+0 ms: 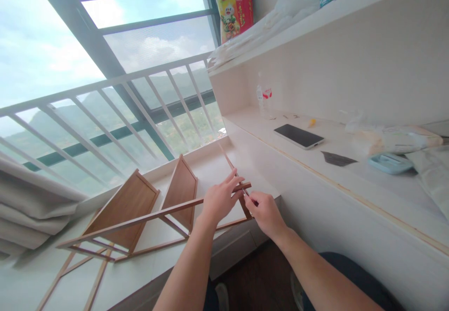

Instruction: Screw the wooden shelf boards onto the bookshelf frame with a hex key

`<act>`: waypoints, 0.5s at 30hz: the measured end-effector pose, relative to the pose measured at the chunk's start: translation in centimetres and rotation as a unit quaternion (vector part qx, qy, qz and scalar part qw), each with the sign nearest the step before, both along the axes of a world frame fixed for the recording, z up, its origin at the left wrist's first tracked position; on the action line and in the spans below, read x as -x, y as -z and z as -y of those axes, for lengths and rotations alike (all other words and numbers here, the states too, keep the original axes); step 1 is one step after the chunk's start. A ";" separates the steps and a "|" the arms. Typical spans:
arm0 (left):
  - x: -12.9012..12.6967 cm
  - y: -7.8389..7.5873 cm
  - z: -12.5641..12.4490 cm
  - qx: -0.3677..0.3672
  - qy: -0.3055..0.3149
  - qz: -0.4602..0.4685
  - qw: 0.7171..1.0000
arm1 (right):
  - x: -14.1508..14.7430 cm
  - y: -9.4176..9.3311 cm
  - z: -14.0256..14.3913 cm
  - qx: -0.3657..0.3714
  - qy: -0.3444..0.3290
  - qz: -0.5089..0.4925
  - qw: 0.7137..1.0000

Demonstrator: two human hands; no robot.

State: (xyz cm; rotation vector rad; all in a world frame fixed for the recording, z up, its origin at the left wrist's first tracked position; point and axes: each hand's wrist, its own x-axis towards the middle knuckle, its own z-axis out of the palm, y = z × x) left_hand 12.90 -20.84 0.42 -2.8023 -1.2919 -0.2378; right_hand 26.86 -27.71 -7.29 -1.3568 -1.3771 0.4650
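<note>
A half-built wooden shelf frame (pixel 140 208) with two brown panels lies on its side on the white window ledge (pixel 213 166). My left hand (pixel 219 199) grips the frame's long top rail near its right end. My right hand (pixel 264 212) pinches a thin small tool or screw, too small to identify, at the corner joint where the rail meets the upright. A separate thin wooden strip (pixel 226 156) leans against the desk side just behind the hands.
A white desk (pixel 351 194) on the right carries a phone (pixel 299 136), a water bottle (pixel 262 98), a blue case (pixel 390 163) and plastic-wrapped items. A shelf above holds bags. The window railing (pixel 105 114) runs behind the ledge; a curtain (pixel 31 208) hangs at left.
</note>
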 end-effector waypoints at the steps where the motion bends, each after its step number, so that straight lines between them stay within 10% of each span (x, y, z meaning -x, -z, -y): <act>1: 0.0 0.0 0.0 -0.001 -0.003 -0.001 1.000 | 0.0 0.0 0.0 0.006 -0.001 -0.001 1.000; 15: -0.4 0.3 0.2 -0.031 -0.034 -0.020 0.999 | -0.4 -0.4 -0.3 0.095 -0.076 0.004 0.993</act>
